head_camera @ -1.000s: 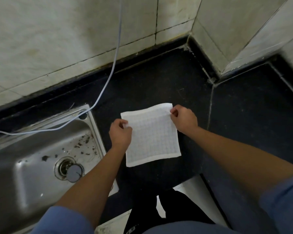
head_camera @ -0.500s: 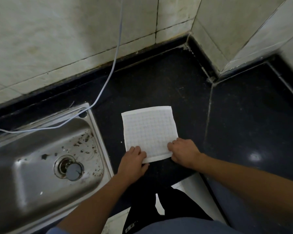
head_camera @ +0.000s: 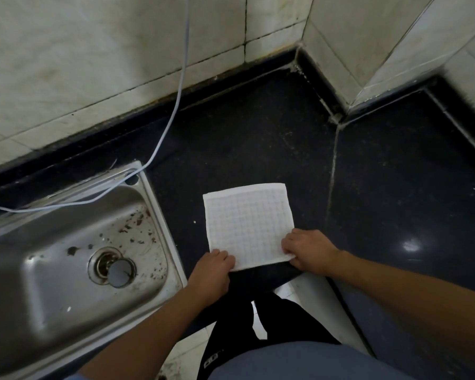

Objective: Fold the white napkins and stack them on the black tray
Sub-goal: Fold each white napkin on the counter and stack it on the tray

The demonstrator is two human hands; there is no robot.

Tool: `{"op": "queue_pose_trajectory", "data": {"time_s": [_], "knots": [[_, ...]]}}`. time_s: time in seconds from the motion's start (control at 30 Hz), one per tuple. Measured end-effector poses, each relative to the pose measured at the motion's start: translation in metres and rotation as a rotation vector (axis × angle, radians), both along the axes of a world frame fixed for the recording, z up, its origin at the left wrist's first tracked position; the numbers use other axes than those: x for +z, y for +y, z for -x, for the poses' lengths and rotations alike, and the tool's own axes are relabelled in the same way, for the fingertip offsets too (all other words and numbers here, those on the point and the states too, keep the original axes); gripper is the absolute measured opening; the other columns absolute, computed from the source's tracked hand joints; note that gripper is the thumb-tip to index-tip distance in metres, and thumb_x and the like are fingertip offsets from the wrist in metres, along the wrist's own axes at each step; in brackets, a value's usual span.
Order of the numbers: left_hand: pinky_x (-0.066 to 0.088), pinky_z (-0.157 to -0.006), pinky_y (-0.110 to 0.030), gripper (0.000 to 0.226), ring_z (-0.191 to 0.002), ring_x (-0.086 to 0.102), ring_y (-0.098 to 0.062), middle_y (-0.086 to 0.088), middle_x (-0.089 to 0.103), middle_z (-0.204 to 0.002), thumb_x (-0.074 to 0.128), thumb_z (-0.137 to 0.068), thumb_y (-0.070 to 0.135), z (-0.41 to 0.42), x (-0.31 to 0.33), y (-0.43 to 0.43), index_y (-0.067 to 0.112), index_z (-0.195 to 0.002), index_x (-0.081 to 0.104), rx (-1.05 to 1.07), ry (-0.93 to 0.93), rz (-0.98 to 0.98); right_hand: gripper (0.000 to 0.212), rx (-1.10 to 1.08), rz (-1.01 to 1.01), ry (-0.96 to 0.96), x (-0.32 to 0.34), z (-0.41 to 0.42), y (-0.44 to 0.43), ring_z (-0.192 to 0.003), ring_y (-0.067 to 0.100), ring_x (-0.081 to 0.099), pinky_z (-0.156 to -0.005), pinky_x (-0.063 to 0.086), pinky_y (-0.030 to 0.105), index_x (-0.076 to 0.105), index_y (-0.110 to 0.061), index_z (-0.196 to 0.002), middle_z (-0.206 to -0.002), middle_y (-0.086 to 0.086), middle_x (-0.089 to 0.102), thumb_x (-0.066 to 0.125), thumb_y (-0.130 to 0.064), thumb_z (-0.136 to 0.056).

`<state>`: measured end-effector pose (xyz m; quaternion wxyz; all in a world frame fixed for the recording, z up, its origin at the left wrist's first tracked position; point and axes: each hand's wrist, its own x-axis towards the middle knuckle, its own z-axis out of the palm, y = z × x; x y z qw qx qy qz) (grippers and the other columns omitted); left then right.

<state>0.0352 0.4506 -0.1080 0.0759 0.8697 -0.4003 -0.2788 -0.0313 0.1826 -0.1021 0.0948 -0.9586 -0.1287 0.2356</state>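
- The left hand and right hand now hold the near corners of the white napkin, not the far ones.
- Curled fingers pinch each corner.

Steel sink sits left of the left hand. Black countertop extends beyond the right hand to stained white wall tiles. Pale cable hangs toward the sink.
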Motion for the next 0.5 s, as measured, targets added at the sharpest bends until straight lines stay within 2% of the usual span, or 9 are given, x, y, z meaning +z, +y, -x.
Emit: {"op": "queue_pose_trajectory", "data": {"time_s": [0.1, 0.2, 0.3, 0.4, 0.5], "knots": [[0.044, -0.079, -0.030, 0.022, -0.096, 0.057, -0.020, -0.001, 0.062, -0.103, 0.052, -0.079, 0.009, -0.008, 0.012, 0.009, 0.018, -0.097, 0.062, 0.087, 0.191, -0.069, 0.019, -0.076, -0.007, 0.176, 0.013, 0.003, -0.005, -0.097, 0.018, 0.059, -0.076, 0.047, 0.032, 0.065, -0.023, -0.098, -0.100, -0.003, 0.064, 0.052, -0.027, -0.085], [0.048, -0.075, -0.024, 0.023, -0.086, 0.062, -0.013, 0.003, 0.066, -0.093, 0.059, -0.078, 0.007, -0.033, 0.027, 0.014, 0.021, -0.094, 0.068, 0.258, 0.299, 0.031, 0.018, -0.216, -0.111, 0.266, 0.027, -0.007, -0.016, -0.090, 0.016, 0.061, -0.076, 0.047, 0.031, 0.068, -0.023, -0.096, -0.095, -0.003, 0.067, 0.055, -0.032, -0.089], [0.041, -0.067, -0.018, 0.021, -0.072, 0.059, -0.009, 0.003, 0.064, -0.079, 0.063, -0.077, 0.000, -0.071, 0.040, 0.008, 0.017, -0.087, 0.069, 0.484, 0.254, 0.162, 0.016, -0.479, -0.290, 0.210, 0.032, -0.033, -0.031, -0.073, 0.015, 0.061, -0.070, 0.050, 0.033, 0.072, -0.015, -0.085, -0.078, 0.000, 0.067, 0.067, -0.030, -0.086], [0.046, -0.062, -0.024, 0.018, -0.062, 0.060, -0.015, -0.002, 0.064, -0.066, 0.070, -0.075, 0.001, -0.106, 0.040, -0.004, 0.018, -0.074, 0.065, 0.649, 0.175, 0.263, 0.022, -0.764, -0.421, 0.115, 0.029, -0.064, -0.042, -0.062, 0.015, 0.055, -0.065, 0.048, 0.035, 0.068, -0.011, -0.070, -0.065, 0.004, 0.061, 0.073, -0.027, -0.083], [0.053, -0.064, -0.033, 0.015, -0.062, 0.064, -0.022, -0.005, 0.063, -0.063, 0.073, -0.075, 0.003, -0.130, 0.031, -0.018, 0.015, -0.071, 0.064, 0.717, 0.159, 0.285, 0.028, -0.951, -0.424, 0.139, 0.017, -0.089, -0.045, -0.063, 0.017, 0.060, -0.071, 0.052, 0.038, 0.064, -0.014, -0.063, -0.065, 0.005, 0.064, 0.074, -0.031, -0.082]]}}
